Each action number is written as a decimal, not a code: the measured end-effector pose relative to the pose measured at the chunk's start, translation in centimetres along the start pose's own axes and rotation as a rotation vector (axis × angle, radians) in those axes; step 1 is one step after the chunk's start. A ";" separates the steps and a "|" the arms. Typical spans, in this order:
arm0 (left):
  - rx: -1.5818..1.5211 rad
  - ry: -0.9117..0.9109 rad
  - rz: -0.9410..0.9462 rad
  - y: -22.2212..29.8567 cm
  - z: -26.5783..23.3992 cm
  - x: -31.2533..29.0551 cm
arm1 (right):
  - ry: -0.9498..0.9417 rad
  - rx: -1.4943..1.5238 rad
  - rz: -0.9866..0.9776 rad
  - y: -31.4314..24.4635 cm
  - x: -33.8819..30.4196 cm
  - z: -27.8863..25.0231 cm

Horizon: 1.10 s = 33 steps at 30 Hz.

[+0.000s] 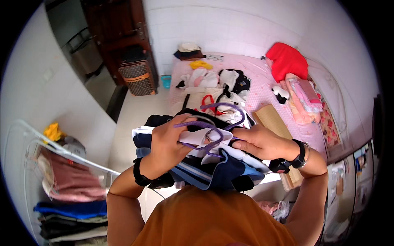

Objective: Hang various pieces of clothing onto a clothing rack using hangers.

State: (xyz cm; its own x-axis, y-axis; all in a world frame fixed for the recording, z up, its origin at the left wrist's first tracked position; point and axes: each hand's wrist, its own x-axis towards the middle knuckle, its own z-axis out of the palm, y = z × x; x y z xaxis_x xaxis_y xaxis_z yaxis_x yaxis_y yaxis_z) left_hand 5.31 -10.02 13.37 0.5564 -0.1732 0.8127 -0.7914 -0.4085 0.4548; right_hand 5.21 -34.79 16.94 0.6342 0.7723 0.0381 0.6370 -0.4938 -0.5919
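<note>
Close in front of my chest I hold a bunch of clothes, with purple clothes hangers (211, 141) among them. My left hand (169, 141) is closed at the left side of the bunch, around a hanger and a white collar (200, 136). On the other side my right hand (264, 142) is closed, its thumb and fingers pinching the hanger by the white cloth. A dark blue garment with light blue trim (223, 170) hangs beneath both hands. One more purple hook (236, 112) curves up behind. Some fingertips are hidden by cloth.
Beyond the bunch stands a bed (254, 69) with pink bedding and loose clothes. A cardboard piece (273, 121) lies on its near right part. A white rack (78, 162) with clothes stands at the left. A patterned suitcase (137, 78) is by the door.
</note>
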 end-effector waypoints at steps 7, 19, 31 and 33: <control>0.401 -0.092 0.083 7.4 -2.4 -4.0 | -0.155 -0.076 -0.287 -4.6 -2.7 1.5; 0.690 -0.151 -0.040 23.9 -7.0 -10.7 | -0.398 0.414 -0.615 -10.4 -5.7 7.3; 0.575 0.558 -0.542 23.5 -14.4 -22.1 | -0.645 0.438 -0.745 -20.4 2.6 22.6; 0.676 0.570 -0.397 21.7 -17.1 -23.4 | -0.662 0.461 -0.717 -21.5 4.6 25.1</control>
State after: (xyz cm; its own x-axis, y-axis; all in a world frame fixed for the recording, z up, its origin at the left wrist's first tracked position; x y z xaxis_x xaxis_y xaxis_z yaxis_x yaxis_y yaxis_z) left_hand -29.19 0.49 10.40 0.4043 0.4765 0.7807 -0.1603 -0.8034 0.5734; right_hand -16.59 -10.62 9.61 -0.2717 0.9528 0.1355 0.4520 0.2506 -0.8561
